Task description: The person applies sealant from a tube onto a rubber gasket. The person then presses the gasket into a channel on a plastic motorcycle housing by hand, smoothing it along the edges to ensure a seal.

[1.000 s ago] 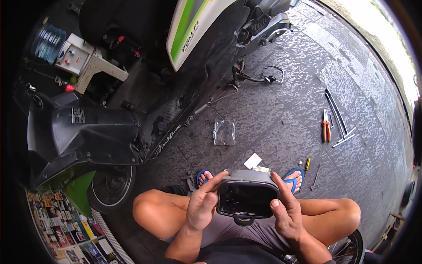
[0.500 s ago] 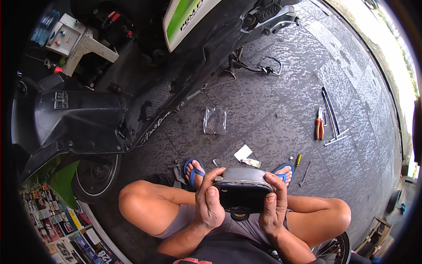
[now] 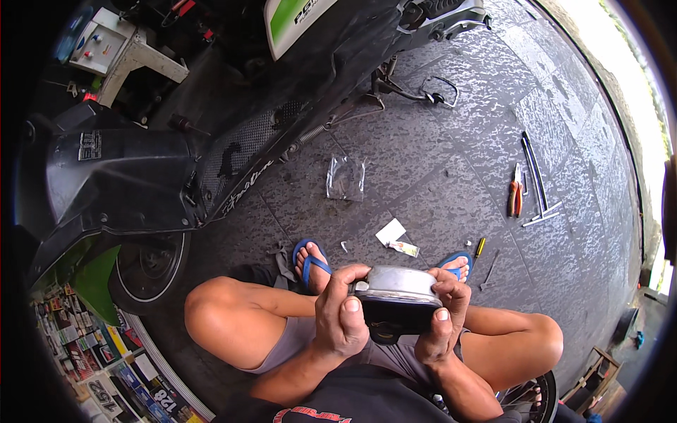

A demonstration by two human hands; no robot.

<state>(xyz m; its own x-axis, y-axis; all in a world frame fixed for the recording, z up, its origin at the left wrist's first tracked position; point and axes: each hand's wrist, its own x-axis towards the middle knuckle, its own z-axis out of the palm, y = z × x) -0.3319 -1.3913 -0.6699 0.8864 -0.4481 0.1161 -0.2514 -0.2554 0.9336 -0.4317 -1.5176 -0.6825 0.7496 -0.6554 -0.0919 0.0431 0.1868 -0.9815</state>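
Observation:
Between my hands, above my lap, is a rounded unit [image 3: 402, 280] with a silver-grey metal side and a glossy black face. It is tilted so that the black face points toward me. My left hand [image 3: 342, 314] grips its left end, thumb at the face and fingers round the metal side. On the opposite end my right hand [image 3: 446, 314] holds it the same way, thumb at the lower right corner of the face. What lies on the unit's underside is hidden.
A motor scooter [image 3: 127, 176] stands to the left. Ahead on the tiled floor lie a clear plastic bag [image 3: 345, 178], a white paper [image 3: 390, 232] and a small tube [image 3: 404, 248]. Orange-handled pliers [image 3: 515, 197], a T-handle wrench [image 3: 539, 183] and a yellow-handled screwdriver [image 3: 480, 247] lie to the right.
Both hands have tipped the unit, so more of its metal side shows and less of the black face. My head view has shifted slightly. The hold is kept.

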